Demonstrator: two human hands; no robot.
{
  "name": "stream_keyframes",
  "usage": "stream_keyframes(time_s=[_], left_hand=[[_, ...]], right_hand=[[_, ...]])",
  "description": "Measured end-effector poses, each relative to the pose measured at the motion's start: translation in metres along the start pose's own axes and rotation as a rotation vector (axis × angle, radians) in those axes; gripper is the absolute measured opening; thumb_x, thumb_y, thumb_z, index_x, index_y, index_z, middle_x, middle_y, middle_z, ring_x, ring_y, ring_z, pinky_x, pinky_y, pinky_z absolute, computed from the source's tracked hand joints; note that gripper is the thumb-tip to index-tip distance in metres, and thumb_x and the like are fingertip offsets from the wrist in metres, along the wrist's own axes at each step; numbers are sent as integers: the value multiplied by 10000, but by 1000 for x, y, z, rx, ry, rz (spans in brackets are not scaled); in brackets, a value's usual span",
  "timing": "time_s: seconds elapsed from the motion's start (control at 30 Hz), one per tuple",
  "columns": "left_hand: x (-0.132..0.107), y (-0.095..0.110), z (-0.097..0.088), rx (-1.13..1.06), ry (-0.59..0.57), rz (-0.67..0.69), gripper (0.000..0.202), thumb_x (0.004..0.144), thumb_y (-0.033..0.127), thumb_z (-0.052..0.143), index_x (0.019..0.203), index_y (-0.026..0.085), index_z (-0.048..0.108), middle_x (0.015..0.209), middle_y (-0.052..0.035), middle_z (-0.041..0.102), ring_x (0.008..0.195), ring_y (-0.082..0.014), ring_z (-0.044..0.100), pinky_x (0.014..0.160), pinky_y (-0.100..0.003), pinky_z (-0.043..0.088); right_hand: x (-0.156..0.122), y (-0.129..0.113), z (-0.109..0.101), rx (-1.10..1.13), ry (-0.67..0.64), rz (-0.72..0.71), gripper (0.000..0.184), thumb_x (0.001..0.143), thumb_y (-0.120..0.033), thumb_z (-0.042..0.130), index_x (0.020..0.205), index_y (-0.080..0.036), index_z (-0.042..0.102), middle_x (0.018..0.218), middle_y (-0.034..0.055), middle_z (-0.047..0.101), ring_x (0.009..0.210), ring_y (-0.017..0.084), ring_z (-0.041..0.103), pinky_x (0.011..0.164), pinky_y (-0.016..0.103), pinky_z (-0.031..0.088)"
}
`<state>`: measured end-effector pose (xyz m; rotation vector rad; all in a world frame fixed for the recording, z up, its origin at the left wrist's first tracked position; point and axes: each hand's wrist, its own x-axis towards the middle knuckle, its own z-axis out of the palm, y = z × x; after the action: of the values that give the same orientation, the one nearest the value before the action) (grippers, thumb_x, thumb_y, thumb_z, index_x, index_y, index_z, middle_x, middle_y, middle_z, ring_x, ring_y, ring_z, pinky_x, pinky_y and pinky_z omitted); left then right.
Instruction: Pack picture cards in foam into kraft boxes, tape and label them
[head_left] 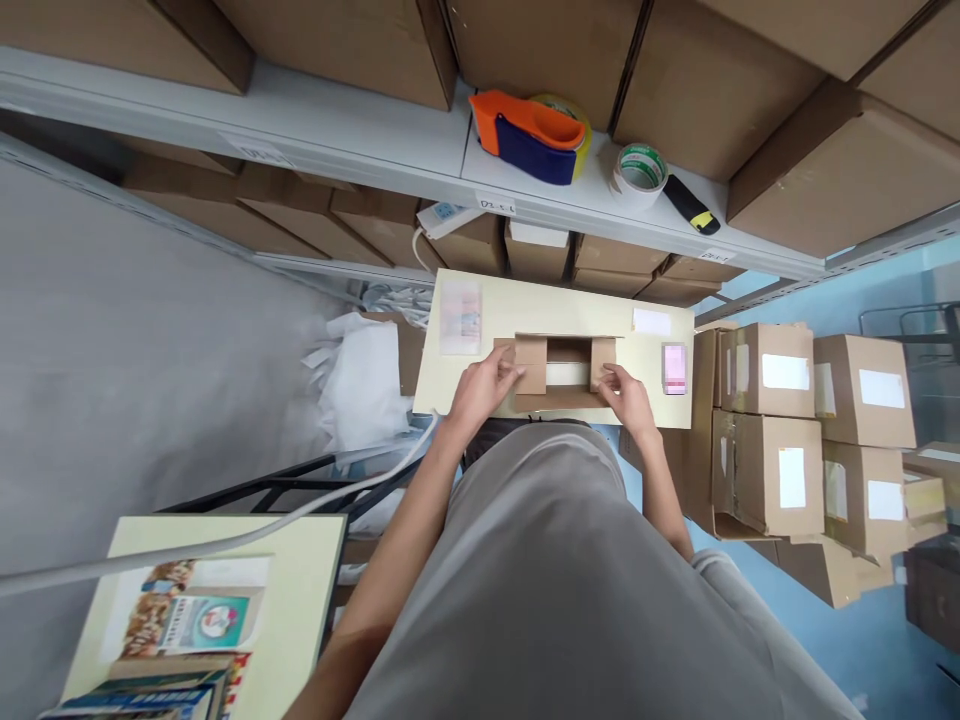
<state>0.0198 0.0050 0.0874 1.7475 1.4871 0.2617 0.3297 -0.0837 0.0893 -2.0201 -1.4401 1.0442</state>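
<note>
A small brown cardboard box [532,365] lies on the pale yellow table [510,300] in front of me. Its left and right end flaps are folded inward, and a gap between them shows a pale surface inside. The long flaps stand out at the far and near sides. My left hand [484,388] is closed, thumb and fingers pinching the left end of the box. At the right end, my right hand [628,398] grips the right flap between thumb and fingers.
A clear plastic sleeve [460,318] and a pink phone-like item [674,369] lie on the table. An orange-blue tape dispenser [529,135], tape roll [640,175] and cutter [691,205] sit on the shelf above. Cartons [769,470] are stacked right; a white cable [300,510] crosses at left.
</note>
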Motion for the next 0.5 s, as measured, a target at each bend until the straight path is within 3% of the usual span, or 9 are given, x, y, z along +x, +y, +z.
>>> stream_keyframes(time_s=[0.1, 0.17, 0.23, 0.3, 0.4, 0.5], left_hand=[[14, 1, 9, 73, 11, 16, 862, 963, 406, 855, 1725, 188, 518, 1559, -212, 716, 1407, -405, 732, 1167, -476, 591], [18, 1, 16, 71, -13, 42, 1118, 884, 506, 933, 1800, 165, 390, 1738, -261, 543, 1574, -444, 600, 1256, -498, 532], [18, -1, 21, 29, -68, 77, 1264, 841, 598, 959, 1833, 167, 306, 1816, -263, 442, 1679, -441, 477, 1344, -504, 451], [18, -4, 24, 3, -113, 108, 1275, 829, 651, 957, 1828, 179, 321, 1843, -248, 413, 1728, -423, 404, 1398, -504, 382], [19, -10, 25, -1, -165, 127, 1268, 799, 706, 959, 1809, 202, 381, 1882, -221, 357, 1766, -413, 333, 1430, -496, 334], [22, -14, 23, 16, -202, 150, 1242, 787, 645, 987, 1795, 201, 412, 1893, -213, 341, 1767, -413, 336, 1431, -488, 344]], right_hand=[[16, 8, 14, -108, 132, 9, 570, 1013, -602, 790, 1398, -183, 757, 1335, 206, 757, 1230, 359, 760, 1118, 547, 632], [21, 13, 17, -157, 236, -8, 602, 1012, -621, 781, 1409, -170, 751, 1447, 245, 689, 1372, 395, 685, 1192, 581, 589], [21, 18, 15, -148, 256, -17, 644, 1049, -678, 710, 1441, -168, 736, 1511, 259, 655, 1431, 409, 653, 1228, 600, 561], [19, 23, 8, -110, 167, 0, 736, 1042, -763, 679, 1482, -174, 719, 1607, 261, 606, 1462, 413, 653, 1245, 599, 553], [15, 30, -3, -59, -48, 18, 977, 887, -862, 816, 1590, -201, 663, 1784, 250, 463, 1603, 425, 566, 1330, 591, 492], [15, 36, -10, -51, -159, 0, 1095, 786, -860, 911, 1633, -223, 636, 1823, 233, 436, 1672, 426, 495, 1378, 588, 440]])
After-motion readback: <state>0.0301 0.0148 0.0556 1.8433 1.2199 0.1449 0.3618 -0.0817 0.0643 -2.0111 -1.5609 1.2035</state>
